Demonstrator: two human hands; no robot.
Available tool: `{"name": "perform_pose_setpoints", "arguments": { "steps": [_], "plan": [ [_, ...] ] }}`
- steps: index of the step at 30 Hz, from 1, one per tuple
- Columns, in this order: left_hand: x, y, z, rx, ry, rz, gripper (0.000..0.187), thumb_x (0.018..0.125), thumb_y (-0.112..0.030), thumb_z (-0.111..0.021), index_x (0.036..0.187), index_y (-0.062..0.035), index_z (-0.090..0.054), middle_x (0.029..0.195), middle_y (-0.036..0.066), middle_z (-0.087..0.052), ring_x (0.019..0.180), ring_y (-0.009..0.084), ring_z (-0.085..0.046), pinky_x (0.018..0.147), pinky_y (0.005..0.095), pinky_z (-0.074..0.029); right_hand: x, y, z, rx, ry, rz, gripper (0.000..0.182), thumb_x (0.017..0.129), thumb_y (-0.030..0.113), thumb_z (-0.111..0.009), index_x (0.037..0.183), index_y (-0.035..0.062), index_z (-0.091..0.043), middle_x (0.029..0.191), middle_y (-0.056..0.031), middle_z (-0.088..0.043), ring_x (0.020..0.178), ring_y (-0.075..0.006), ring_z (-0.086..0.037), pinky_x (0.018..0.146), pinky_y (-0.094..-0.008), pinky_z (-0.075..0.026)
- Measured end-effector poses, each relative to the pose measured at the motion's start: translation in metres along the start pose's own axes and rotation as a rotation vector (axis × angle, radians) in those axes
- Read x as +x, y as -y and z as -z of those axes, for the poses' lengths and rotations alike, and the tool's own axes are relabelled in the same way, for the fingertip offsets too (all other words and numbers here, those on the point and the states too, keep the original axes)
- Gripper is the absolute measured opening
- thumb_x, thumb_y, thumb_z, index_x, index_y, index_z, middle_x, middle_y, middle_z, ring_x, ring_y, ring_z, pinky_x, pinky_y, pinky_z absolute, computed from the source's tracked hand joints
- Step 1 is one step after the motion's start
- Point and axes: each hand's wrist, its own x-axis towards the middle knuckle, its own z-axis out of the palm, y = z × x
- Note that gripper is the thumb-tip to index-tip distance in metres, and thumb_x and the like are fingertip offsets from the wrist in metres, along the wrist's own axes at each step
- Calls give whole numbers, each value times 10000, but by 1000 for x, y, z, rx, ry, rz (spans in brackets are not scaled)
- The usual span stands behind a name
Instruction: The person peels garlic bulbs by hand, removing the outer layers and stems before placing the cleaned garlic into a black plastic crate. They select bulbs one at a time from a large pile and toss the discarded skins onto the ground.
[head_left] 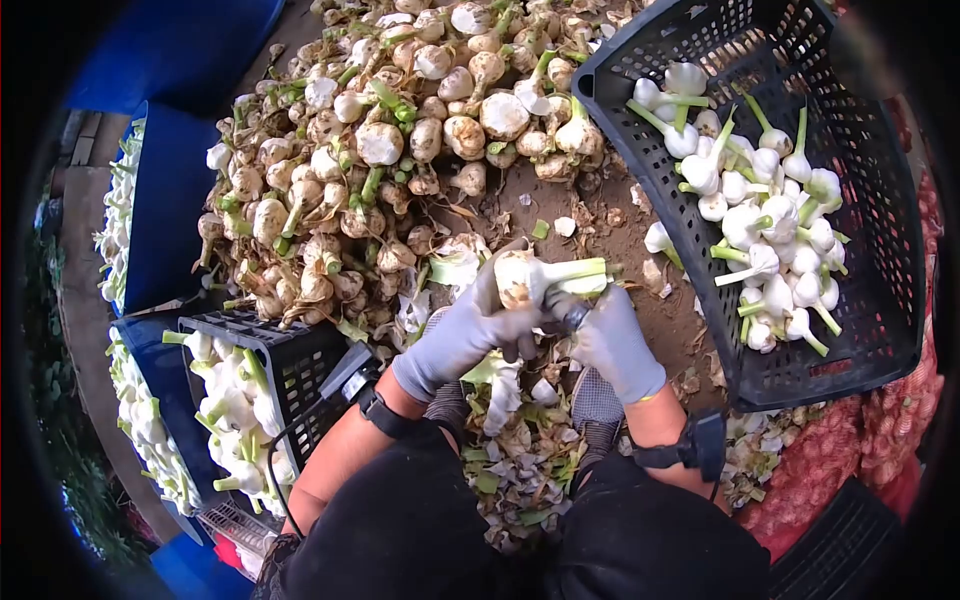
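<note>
A garlic bulb (pixel 516 279) with a thick green stem is in my gloved left hand (pixel 455 335), whose fingers are wrapped round its lower side. Brownish outer skin still covers part of the bulb, and the stem points right. My gloved right hand (pixel 617 345) is closed just below the stem's cut end. Between its fingers shows a dark-handled tool (pixel 575 316); its working end is hidden. Just beyond my hands lies a large heap of unpeeled garlic (pixel 380 145). Loose peelings (pixel 525 480) cover the ground between my shoes.
At the right stands a black crate (pixel 650 190) with clean white garlic bulbs inside. Another black crate (pixel 300 365) of white garlic is by my left knee, beside blue bins (pixel 175 215) of garlic. Red mesh sacks (pixel 815 480) lie at the lower right.
</note>
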Motion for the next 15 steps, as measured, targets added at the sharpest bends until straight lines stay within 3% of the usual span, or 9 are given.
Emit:
{"name": "perform_pose_setpoints", "arguments": {
  "steps": [2,4,5,6,9,10,12,14,15],
  "plan": [
    [-1,9,-5,118,-123,-178,688,976,-332,-566,1492,-32,-225,1076,78,-611,830,129,-625,651,249,-500,-2,15,-2,-145,-29,-114,188,870,3,-597,1051,-46,-622,913,-51,-660,757,-80,-599,635,-233,-492],
    [4,20,6,106,-215,-175,625,983,-361,-546,1447,-22,-300,1089,73,-601,872,129,-614,714,256,-506,1,4,8,-208,-39,-199,187,874,-8,-584,1050,-64,-617,912,-68,-663,742,-84,-600,616,-231,-493],
    [6,20,12,94,-305,-173,579,990,-390,-525,1401,-11,-375,1102,68,-590,914,130,-604,777,262,-511,3,-5,5,217,46,-135,177,873,-20,-576,1034,-77,-619,922,-82,-667,740,-86,-604,594,-230,-490],
    [6,18,17,85,-398,-175,554,998,-419,-505,1356,0,-449,1116,63,-579,955,130,-594,841,269,-517,-5,-9,4,154,43,-176,179,870,-32,-569,1037,-74,-620,937,-89,-674,754,-109,-620,635,-242,-503],
    [6,13,12,397,-290,-421,733,894,-562,-612,1339,4,-477,1268,146,-563,1222,230,-513,1071,364,-384,-11,-17,-9,-79,5,-41,187,874,-40,-553,1046,-66,-624,951,-75,-675,773,-134,-632,700,-259,-517],
    [2,8,11,784,-340,-457,755,848,-568,-668,1299,17,-512,1201,130,-610,1167,207,-562,1016,335,-438,-10,-20,-7,-127,65,-46,195,869,-29,-560,1049,-60,-629,942,-86,-683,780,-159,-642,728,-279,-517],
    [11,19,16,311,-222,-154,713,816,-548,-718,1206,29,-560,1086,97,-655,1030,192,-633,922,292,-501,-9,-28,0,-170,121,-49,202,864,-18,-567,1052,-54,-634,933,-97,-691,787,-183,-653,755,-299,-518],
    [9,20,14,165,-258,-263,607,849,-514,-701,1119,16,-574,977,66,-673,909,184,-666,815,265,-546,-6,-34,10,-422,45,-14,187,836,0,-590,1007,-48,-647,900,-172,-695,808,-244,-675,745,-342,-517],
    [3,12,15,-36,-275,-142,546,881,-492,-669,1093,3,-572,992,81,-667,910,193,-666,804,277,-552,1,-33,14,-647,-114,52,156,810,44,-625,940,-39,-654,871,-230,-678,808,-315,-680,714,-392,-517]
  ]
}}
